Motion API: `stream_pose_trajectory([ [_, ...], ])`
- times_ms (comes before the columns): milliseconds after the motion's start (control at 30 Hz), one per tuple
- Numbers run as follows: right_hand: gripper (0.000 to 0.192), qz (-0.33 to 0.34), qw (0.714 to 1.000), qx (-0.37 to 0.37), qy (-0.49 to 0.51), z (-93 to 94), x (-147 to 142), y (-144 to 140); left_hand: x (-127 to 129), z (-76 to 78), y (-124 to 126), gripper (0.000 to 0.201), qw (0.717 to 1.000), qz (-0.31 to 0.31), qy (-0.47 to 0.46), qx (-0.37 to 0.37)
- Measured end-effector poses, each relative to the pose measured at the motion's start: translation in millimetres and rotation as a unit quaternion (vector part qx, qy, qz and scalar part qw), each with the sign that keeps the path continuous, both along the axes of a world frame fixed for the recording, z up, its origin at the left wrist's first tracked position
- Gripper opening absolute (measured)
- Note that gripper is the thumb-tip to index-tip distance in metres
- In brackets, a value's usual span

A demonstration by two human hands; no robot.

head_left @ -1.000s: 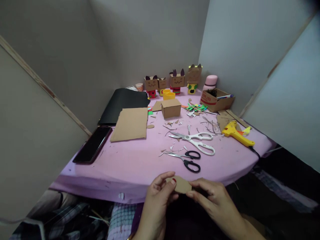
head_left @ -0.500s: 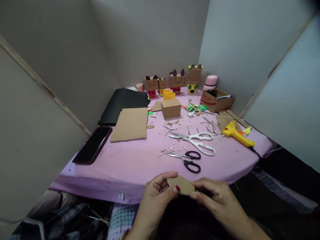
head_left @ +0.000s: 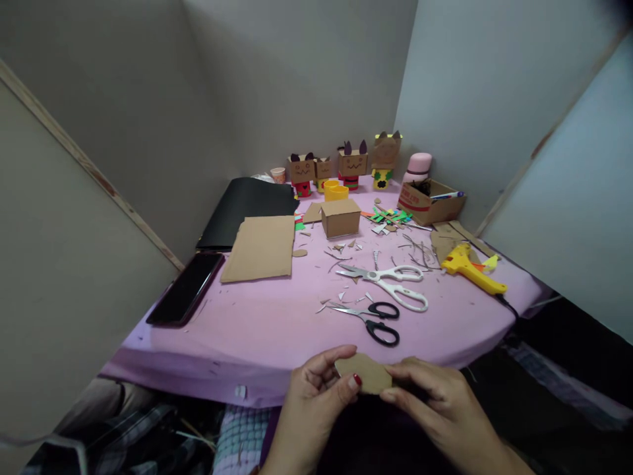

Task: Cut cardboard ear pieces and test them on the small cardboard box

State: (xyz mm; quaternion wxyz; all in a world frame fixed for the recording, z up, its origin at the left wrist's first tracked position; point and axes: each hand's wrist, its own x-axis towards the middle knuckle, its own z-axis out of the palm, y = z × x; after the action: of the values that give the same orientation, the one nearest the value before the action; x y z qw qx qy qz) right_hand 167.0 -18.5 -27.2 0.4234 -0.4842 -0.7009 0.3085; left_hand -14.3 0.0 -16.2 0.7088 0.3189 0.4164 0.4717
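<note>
Fingers on both your hands are pinching one small flat cardboard piece (head_left: 372,373). Your left hand (head_left: 316,401) holds its left side, and the thumb with the red nail presses on the front of it. Your right hand (head_left: 442,396) holds the other end, squeezed between thumb and fingers. The piece is low down in front of you, between your hands, by the near edge of the pink tablecloth (head_left: 267,323).

Just past your hands, the scissors with black handles (head_left: 366,313) lie on the cloth. The scissors with white handles (head_left: 374,276) lie a bit farther back, and both pairs have their handles spread apart. Little bits of paper (head_left: 341,297) are dotted around the blades. Off to the right is a yellow glue gun (head_left: 469,269) with a black cord (head_left: 511,306). To the left you have a big flat sheet of cardboard (head_left: 262,248), a dark phone (head_left: 186,290) lying flat, and a large black sheet (head_left: 242,208) farther back.

A small cardboard box (head_left: 340,221) sits in the middle, with a yellow curved thing (head_left: 337,192) behind it; I cannot tell what that is. Green scraps (head_left: 393,217) lie in a pile to the box's right. At the back stand four cardboard figures (head_left: 353,162) with ears on top, a paper cup (head_left: 278,175) on their left and a pink bottle (head_left: 419,163) on their right. An open carton (head_left: 429,210) in front of the bottle has a pen (head_left: 448,195) sticking out
</note>
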Motion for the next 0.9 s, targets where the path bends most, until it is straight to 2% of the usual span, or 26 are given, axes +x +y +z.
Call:
stream_pose_trajectory([
  [167, 0.025, -0.007, 0.998, 0.058, -0.029, -4.9, -5, 2, 2, -3.2, -1, 0.035, 0.998, 0.052, 0.022, -0.033],
  [333, 0.036, -0.016, 0.989, 0.126, -0.078, -0.6, -8, 3, 1, -6.5, 2, 0.042, 0.995, 0.061, 0.019, -0.082],
  [467, 0.039, -0.011, 0.992, 0.098, -0.081, 1.2, -6, 3, 2, -6.1, 1, 0.042, 0.995, 0.050, 0.021, -0.083],
  [633, 0.033, -0.003, 0.998, 0.050, -0.046, -1.3, -2, 2, 7, -1.5, -3, 0.033, 0.995, 0.077, 0.044, -0.046],
  [800, 0.032, -0.007, 0.995, 0.078, -0.058, -5.9, -3, 2, 10, 2.3, -2, 0.046, 0.997, 0.071, 0.021, -0.027],
  [900, 0.030, -0.017, 0.998, 0.062, -0.027, -5.1, -6, 2, 9, 4.0, -2, 0.042, 0.996, 0.082, 0.015, -0.043],
])
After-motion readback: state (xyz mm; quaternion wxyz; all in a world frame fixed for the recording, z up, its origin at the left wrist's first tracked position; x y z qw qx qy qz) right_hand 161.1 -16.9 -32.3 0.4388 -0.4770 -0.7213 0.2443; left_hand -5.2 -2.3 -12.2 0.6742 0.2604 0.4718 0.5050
